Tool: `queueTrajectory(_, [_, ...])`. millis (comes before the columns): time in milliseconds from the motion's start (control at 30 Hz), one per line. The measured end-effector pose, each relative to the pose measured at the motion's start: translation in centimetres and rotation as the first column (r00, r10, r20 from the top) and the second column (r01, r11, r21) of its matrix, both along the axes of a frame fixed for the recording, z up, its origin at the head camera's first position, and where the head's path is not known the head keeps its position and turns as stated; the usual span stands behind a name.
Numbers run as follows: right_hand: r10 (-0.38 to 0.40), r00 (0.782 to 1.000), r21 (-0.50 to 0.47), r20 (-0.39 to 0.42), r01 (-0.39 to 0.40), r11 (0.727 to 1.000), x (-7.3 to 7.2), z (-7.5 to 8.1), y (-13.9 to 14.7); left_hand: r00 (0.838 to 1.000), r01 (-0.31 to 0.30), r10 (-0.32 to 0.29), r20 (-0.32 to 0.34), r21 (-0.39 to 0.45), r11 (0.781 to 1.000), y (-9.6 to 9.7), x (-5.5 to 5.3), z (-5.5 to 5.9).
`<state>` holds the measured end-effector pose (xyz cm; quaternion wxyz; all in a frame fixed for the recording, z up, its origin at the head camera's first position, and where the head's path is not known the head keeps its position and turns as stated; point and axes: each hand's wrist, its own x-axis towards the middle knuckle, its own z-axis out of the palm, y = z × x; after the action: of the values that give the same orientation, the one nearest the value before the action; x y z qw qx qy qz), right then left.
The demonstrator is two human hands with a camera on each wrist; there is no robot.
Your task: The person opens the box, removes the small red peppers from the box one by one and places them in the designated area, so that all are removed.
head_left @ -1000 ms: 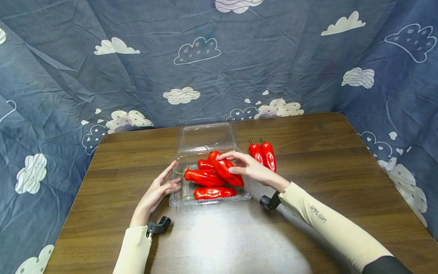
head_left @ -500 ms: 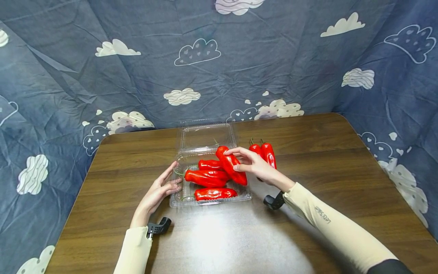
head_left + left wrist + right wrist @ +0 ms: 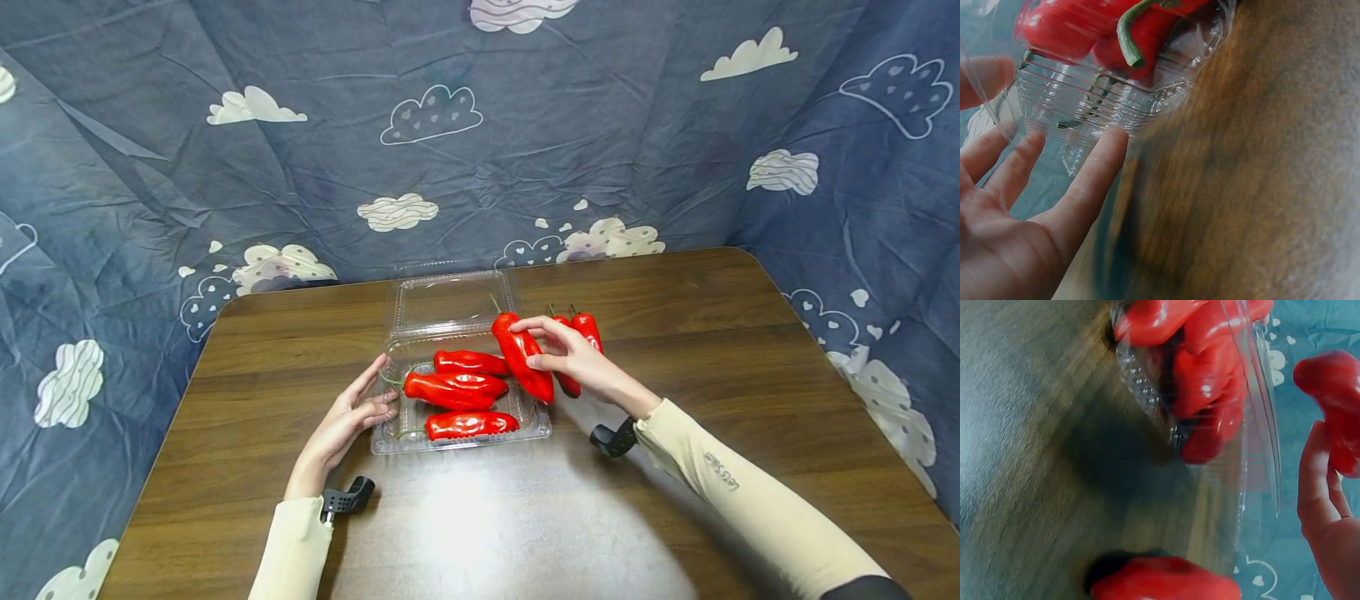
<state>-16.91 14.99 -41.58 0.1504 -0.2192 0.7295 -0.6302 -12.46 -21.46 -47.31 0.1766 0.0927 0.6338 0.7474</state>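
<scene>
My right hand (image 3: 573, 358) pinches a red pepper (image 3: 521, 358) with a green stem, holding it over the right edge of a clear plastic clamshell box (image 3: 536, 427). In the right wrist view this held pepper (image 3: 1335, 394) shows at the right edge, clear of the box. Straight fingers of my left hand (image 3: 345, 421) touch the box's left side; in the left wrist view the left hand (image 3: 1041, 212) has its fingertips at the ribbed wall (image 3: 1085, 94). Inside lie several red peppers, among them a front pepper (image 3: 471, 425) and a middle pepper (image 3: 450, 389).
Two more red peppers lie right of the box, partly behind my right hand; one is the rear pepper (image 3: 587, 329). The box's open lid (image 3: 453, 302) lies back toward the cloud-printed cloth (image 3: 525, 150). Everything rests on a brown wooden table (image 3: 712, 350).
My right hand has drawn the held pepper up and to the right, away from the peppers in the box. The left hand and box have stayed in place.
</scene>
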Motion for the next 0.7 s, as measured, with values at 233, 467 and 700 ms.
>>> queueTrajectory(233, [-0.019, 0.999, 0.014, 0.037, 0.018, 1.000, -0.1, -0.3, 1.1, 1.000, -0.008, 0.008, 0.012, -0.003, 1.000, 0.0, 0.1, 0.1])
queueTrajectory(467, [-0.042, 0.998, 0.040, 0.041, 0.040, 0.998, -0.3, -0.5, 2.0, 1.000, -0.005, 0.005, 0.006, -0.005, 1.000, 0.0, 0.0, 0.1])
queueTrajectory(700, [-0.061, 0.997, 0.023, 0.050, 0.060, 0.998, -0.5, -0.9, 2.7, 1.000, -0.006, 0.006, 0.006, -0.003, 1.000, 0.0, 0.1, 0.1])
